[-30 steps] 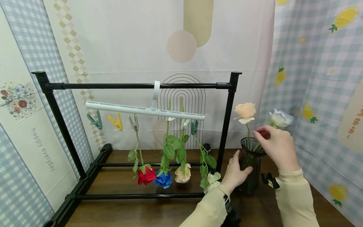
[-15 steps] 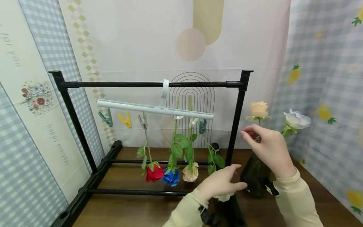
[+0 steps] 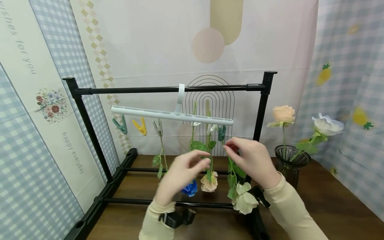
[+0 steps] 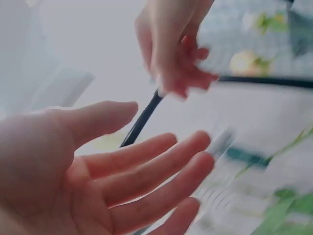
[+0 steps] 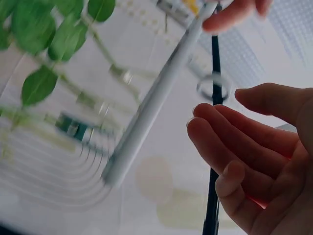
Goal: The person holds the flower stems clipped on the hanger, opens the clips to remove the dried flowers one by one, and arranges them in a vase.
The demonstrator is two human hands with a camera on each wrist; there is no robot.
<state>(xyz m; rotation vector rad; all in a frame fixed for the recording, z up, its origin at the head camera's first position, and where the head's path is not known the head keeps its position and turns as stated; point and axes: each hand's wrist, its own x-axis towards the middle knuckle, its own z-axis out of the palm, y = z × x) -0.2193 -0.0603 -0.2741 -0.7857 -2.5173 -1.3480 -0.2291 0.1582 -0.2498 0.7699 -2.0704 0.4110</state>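
My left hand [image 3: 181, 175], fingers spread and holding nothing, is in front of the hanging flowers and hides the red rose in the head view. To its right, my right hand [image 3: 253, 161] has loosely bent fingers and an empty grasp, just below the dark green clip [image 3: 222, 132]. A pale blue hanger [image 3: 177, 115] hangs tilted from a black rack's top bar [image 3: 135, 90]. Upside down from its clips hang a blue flower [image 3: 190, 188], a cream rose [image 3: 209, 182] and a white flower [image 3: 245, 201]. The yellow clip [image 3: 140, 126] and left green clip [image 3: 120, 125] hold nothing.
A dark glass vase [image 3: 288, 166] stands right of the rack, holding a peach rose [image 3: 283, 115] and a white rose [image 3: 327, 125]. The rack's lower bars [image 3: 135, 201] cross above the brown table [image 3: 210, 226]. Patterned cloths surround it.
Both hands have moved left from the vase to the hanger's flowers, the left one farther. The view has turned right. The two roses stay in the vase.
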